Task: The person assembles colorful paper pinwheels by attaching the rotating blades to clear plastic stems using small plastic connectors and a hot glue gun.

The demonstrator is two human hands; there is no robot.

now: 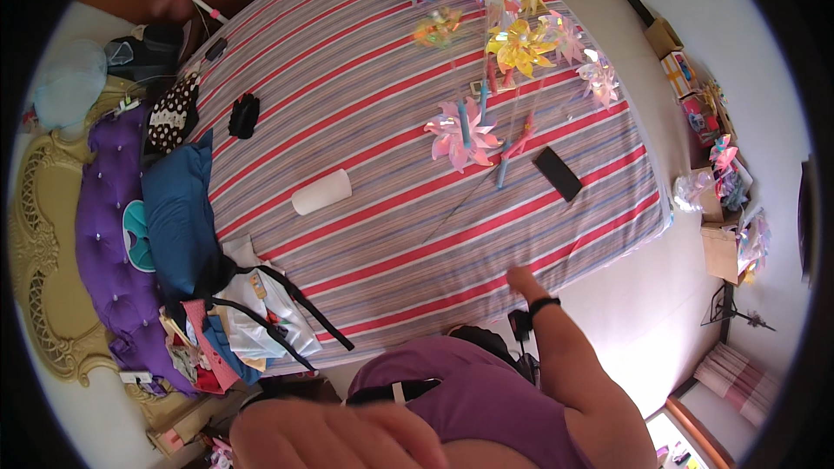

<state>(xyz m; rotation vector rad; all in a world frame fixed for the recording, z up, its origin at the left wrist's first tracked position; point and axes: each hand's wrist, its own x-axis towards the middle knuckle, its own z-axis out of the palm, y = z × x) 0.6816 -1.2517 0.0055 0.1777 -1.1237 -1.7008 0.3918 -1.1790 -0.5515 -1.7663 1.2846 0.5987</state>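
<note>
My left hand [339, 434] is raised very close at the lower edge, large and blurred. Its fingers look curled, and whatever they may hold is hidden. Beside the bed's near edge is my right hand [522, 280], small and foreshortened, with a black band [544, 304] on the wrist; its fingers cannot be made out. Beyond it on the bed lies a black smartphone [557, 175]. Shiny pinwheels stand in a cluster further off, among them a pink pinwheel [463, 134] and a yellow pinwheel [521, 47], with blue and pink sticks below.
The bed has a striped sheet [382, 278]. On it are a white roll [321, 192], a small black item [245, 115], a blue pillow [178, 217] and a white bag with black straps [269, 317]. Along the right wall stand cardboard boxes [720, 252].
</note>
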